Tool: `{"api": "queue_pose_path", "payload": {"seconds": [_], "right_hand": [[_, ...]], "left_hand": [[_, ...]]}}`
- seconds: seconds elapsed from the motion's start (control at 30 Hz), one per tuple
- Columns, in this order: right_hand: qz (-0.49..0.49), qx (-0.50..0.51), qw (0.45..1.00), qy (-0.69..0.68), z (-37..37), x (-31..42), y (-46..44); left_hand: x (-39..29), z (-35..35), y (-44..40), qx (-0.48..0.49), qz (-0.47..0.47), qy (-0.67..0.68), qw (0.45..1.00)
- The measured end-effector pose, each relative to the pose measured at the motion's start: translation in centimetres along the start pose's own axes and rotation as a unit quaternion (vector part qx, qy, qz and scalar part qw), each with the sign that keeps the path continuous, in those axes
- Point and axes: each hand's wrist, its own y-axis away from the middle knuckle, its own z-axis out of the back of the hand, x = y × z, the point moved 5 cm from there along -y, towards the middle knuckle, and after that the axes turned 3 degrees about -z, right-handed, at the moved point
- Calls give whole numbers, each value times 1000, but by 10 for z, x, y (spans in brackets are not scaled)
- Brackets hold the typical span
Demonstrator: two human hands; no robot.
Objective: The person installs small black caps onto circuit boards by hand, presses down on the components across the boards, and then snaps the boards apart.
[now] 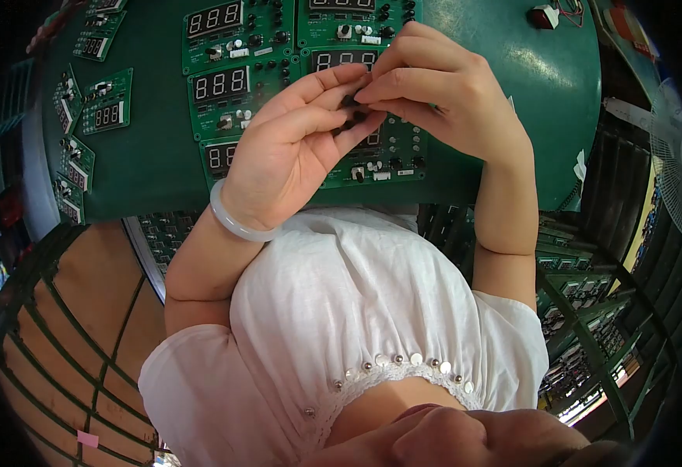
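Note:
My left hand, a pale bangle at its wrist, is turned palm up with its fingers curled around a few small black electronic components. Beside it my right hand pinches at the same small black parts with thumb and fingertips. Their exact kind is too small to make out. Both hands are above a green circuit board with digit displays, knobs and white parts, and they partly cover it. Another display board lies just left of the hands.
Green boards also lie in a column on the left, including one display board. The green tabletop carries a small red-and-white part with wires at the far right. Racks holding boards stand beside me at the right; a metal frame is on the left.

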Motion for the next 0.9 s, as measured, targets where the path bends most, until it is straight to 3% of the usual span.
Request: {"api": "queue_pose_path", "payload": {"seconds": [0.53,0.9], "right_hand": [[-49,13,998,30,-11,-3,4],[-2,14,998,68,-8,0,8]], "left_hand": [[6,0,-5,12,-10,-58,998],[14,2,-9,37,6,-16,999]]}}
